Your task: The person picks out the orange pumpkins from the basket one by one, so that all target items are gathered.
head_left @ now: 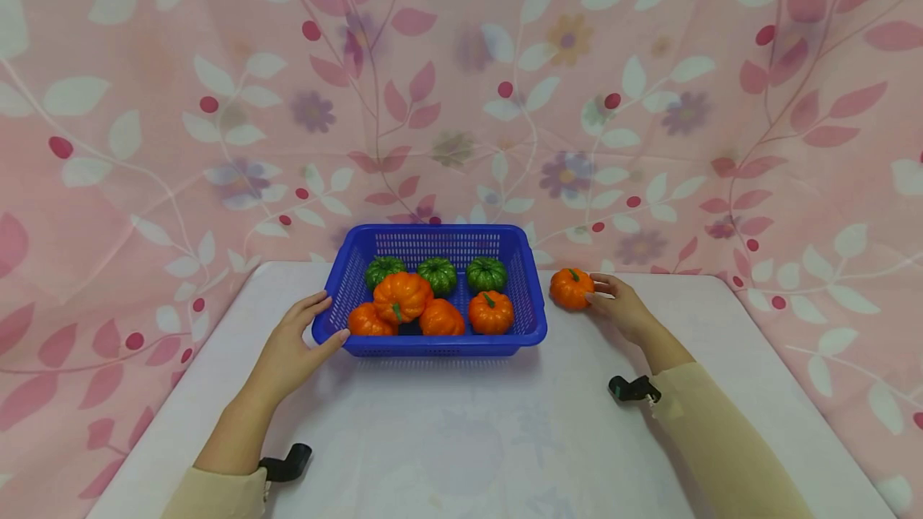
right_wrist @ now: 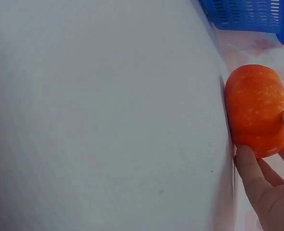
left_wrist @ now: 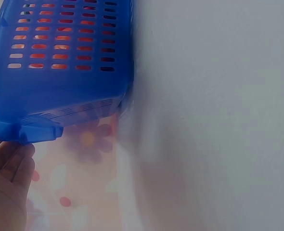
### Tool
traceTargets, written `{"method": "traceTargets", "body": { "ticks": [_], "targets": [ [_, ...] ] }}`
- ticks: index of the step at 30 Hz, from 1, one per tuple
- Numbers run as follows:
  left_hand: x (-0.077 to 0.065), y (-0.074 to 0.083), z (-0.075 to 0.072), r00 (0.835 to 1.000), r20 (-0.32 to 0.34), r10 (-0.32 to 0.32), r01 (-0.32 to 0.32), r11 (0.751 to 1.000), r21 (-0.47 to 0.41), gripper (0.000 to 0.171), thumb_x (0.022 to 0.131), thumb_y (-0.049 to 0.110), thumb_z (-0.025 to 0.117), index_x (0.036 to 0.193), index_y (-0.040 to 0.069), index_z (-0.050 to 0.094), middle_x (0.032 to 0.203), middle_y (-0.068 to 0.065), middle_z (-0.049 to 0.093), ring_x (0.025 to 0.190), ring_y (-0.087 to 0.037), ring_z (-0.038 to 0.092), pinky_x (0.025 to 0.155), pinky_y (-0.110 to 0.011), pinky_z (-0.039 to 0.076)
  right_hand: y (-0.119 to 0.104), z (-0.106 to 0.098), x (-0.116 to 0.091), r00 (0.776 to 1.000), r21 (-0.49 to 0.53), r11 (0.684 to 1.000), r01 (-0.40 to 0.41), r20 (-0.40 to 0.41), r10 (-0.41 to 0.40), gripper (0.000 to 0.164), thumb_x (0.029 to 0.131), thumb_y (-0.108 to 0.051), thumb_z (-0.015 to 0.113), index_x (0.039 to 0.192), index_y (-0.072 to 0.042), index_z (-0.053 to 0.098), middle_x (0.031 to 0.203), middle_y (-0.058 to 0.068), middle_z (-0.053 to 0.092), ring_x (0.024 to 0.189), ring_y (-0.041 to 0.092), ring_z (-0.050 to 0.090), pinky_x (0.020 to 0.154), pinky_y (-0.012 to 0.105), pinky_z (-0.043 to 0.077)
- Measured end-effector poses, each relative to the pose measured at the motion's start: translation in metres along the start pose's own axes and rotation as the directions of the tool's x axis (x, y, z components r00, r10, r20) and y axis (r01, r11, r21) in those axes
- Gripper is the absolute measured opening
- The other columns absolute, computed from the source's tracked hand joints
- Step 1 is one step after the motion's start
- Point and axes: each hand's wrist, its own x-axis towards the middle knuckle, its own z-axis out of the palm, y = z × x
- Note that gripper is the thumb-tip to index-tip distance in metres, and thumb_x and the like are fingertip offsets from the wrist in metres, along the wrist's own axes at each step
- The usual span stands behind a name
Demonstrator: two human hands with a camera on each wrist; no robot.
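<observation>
glossy orange pumpkin [head_left: 571,290], upright, just right of blue perforated basket [head_left: 443,342]

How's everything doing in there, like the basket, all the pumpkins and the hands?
Basket: upright, loaded
Green pumpkins: three, in basket, toward the back
Top pumpkin: orange, tipped, perched on others
Other orange pumpkins: three, in basket
Loose pumpkin: orange, on table, stem up
Left hand: touching basket
Right hand: touching loose pumpkin

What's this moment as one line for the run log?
left hand: touching rim of blue basket | right hand: gripping orange pumpkin on table beside basket | in basket: three green pumpkins, four orange pumpkins
</observation>
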Motion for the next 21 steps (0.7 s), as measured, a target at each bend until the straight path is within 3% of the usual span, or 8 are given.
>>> {"method": "traceTargets", "body": {
  "ticks": [5,10,15,21],
  "targets": [
    [0.000,0.001,0.000,1.000,-0.001,-0.003,0.003,1.000,0.001,0.077,0.090,0.045,0.073,0.148,0.001,0.047,0.156,-0.016,0.037,0.142,-0.044,0.034,0.108,-0.068,0.033,-0.002,-0.001,-0.002,1.000,0.012,1.000,-0.008,0.008,0.008,0.063,0.103,-0.014,0.056,0.156,0.001,0.024,0.155,0.032,0.025,0.138,0.047,0.039,0.109,0.047,0.039],
    [0.000,0.001,0.000,1.000,0.000,-0.001,0.001,1.000,0.002,0.078,0.090,0.047,0.072,0.148,0.001,0.047,0.156,-0.016,0.037,0.142,-0.044,0.034,0.108,-0.068,0.033,-0.012,-0.004,-0.011,1.000,-0.068,0.997,0.027,-0.006,-0.028,0.064,0.103,-0.017,0.057,0.156,0.001,0.025,0.155,0.033,0.027,0.138,0.049,0.038,0.109,0.052,0.039],
    [0.000,0.001,0.000,1.000,-0.008,0.007,-0.007,1.000,-0.003,0.078,0.091,0.049,0.071,0.147,0.001,0.047,0.155,-0.017,0.038,0.141,-0.044,0.035,0.108,-0.068,0.033,-0.034,-0.005,-0.022,0.994,-0.187,0.977,0.100,-0.022,-0.106,0.059,0.103,-0.019,0.058,0.153,-0.001,0.032,0.154,0.032,0.031,0.138,0.051,0.037,0.110,0.057,0.037],
    [0.000,0.001,0.000,1.000,-0.008,0.005,-0.005,1.000,-0.003,0.077,0.091,0.047,0.071,0.147,0.001,0.047,0.155,-0.016,0.038,0.142,-0.044,0.034,0.108,-0.068,0.033,-0.064,0.004,-0.036,0.988,-0.224,0.964,0.143,-0.028,-0.153,0.055,0.102,-0.026,0.060,0.150,-0.007,0.040,0.153,0.026,0.037,0.137,0.046,0.042,0.110,0.059,0.036]
  ]
}}
